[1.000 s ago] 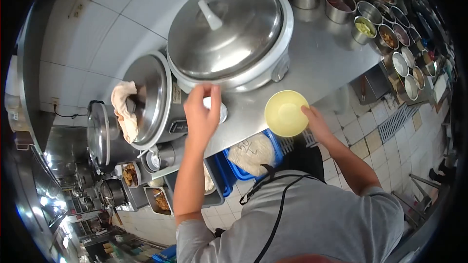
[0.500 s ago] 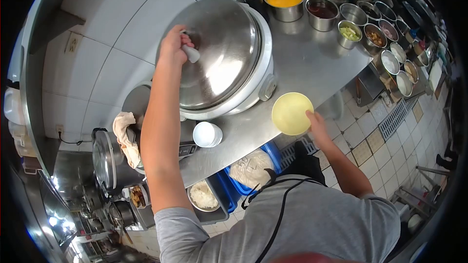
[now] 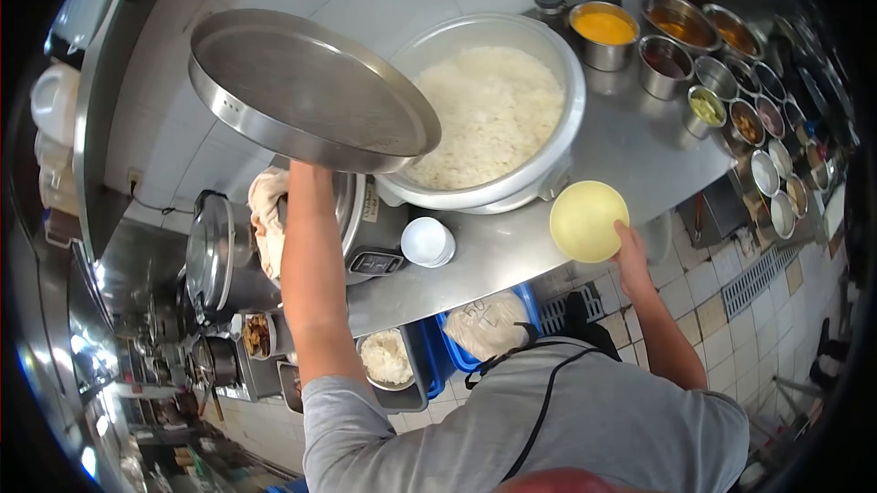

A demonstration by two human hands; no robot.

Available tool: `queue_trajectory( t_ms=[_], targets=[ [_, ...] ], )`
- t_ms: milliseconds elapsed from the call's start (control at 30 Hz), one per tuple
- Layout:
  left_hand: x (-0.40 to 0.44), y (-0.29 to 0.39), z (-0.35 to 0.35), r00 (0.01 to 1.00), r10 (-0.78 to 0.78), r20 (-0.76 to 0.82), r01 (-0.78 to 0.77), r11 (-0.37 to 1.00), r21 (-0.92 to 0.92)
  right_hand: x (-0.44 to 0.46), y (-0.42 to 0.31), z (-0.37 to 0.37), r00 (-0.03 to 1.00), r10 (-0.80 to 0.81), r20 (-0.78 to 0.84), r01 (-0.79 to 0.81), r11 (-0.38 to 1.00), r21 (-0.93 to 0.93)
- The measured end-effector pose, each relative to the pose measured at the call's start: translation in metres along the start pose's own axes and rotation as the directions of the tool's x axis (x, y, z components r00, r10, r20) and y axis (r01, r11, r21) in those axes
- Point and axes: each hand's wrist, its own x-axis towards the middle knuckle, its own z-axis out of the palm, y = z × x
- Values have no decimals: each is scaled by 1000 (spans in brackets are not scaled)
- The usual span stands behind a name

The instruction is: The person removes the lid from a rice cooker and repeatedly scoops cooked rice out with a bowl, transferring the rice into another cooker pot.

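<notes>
My left hand is hidden behind the big metal lid [image 3: 311, 91]. It holds that lid up and tilted, its underside turned towards me, left of the large rice cooker [image 3: 574, 109]. My left forearm [image 3: 313, 255] rises to the lid's lower edge. White cooked rice [image 3: 489, 114] shows in the uncovered cooker. At the counter's front edge, my right hand [image 3: 630, 251] grips the rim of a pale yellow bowl [image 3: 589, 222], with fingers closed on its right side. Nothing shows inside the bowl.
A stack of white cups [image 3: 427, 242] stands on the steel counter [image 3: 512, 255], near a second cooker [image 3: 376, 233] with a cloth [image 3: 267, 210] on it. Several metal containers, one with yellow liquid [image 3: 605, 28], line the back right. Blue bins [image 3: 437, 351] sit below.
The lid has come off the rice cooker, lifted and swung left by my left hand, uncovering the rice. The view has shifted; my right hand still holds the yellow bowl.
</notes>
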Motion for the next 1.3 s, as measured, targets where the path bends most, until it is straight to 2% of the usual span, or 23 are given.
queue_trajectory(
  t_ms=[100,233,433,467,533,600,633,800,867,933,1033,1067,1133,1167,1200,1233,1267,1300],
  targets=[
    [6,-6,-33,998,65,10,-65,998,19,0,6,7,1000,13,-11,-13,1000,13],
    [23,-24,-64,989,145,18,-145,988,46,8,19,0,997,34,74,-35,999,1],
    [45,-50,-89,990,140,-1,-140,986,96,4,12,3,1000,27,-14,-26,999,38],
    [67,-57,-122,993,47,-110,-40,997,64,3,11,1,1000,18,1,-18,998,55],
    [68,-59,-110,975,-54,-216,59,998,15,2,7,0,1000,7,9,-7,998,67],
    [64,-61,-83,867,-202,-455,174,979,-103,-1,3,-1,998,30,-46,-27,998,63],
    [75,-67,-96,867,-277,-415,202,955,-216,-1,4,-4,998,31,-54,-28,998,61],
    [105,-95,-118,796,-327,-510,197,936,-293,-5,7,-14,996,32,-79,-29,998,47],
    [112,-106,-128,842,-290,-456,248,957,-151,-10,4,-13,993,41,-114,-36,998,42],
    [125,-117,-145,836,-323,-445,273,946,-175,-12,-1,-14,988,47,-149,-41,998,38],
    [132,-129,-153,811,-237,-535,364,920,144,-13,-7,-20,996,-7,-86,13,997,74],
    [138,-127,-154,806,-245,-538,372,918,139,-12,-9,-25,997,-33,-72,42,991,129],
    [148,-118,-159,785,-430,-445,521,847,100,-12,-22,-25,996,-57,-64,67,982,174],
    [147,-112,-153,767,-428,-478,560,810,173,-15,-35,-22,991,-122,-63,133,966,221],
    [142,-106,-151,758,-435,-487,568,806,165,-18,-47,-20,981,-184,-64,194,944,266],
    [142,-100,-154,780,-461,-423,565,810,159,-16,-58,-21,981,-181,-62,191,948,256],
    [140,-95,-158,800,-482,-357,560,814,154,-14,-68,-22,961,-273,-50,276,921,274],
    [141,-93,-166,765,-521,-378,609,777,159,-11,-78,-22,931,-363,-38,357,886,294]
  ],
)
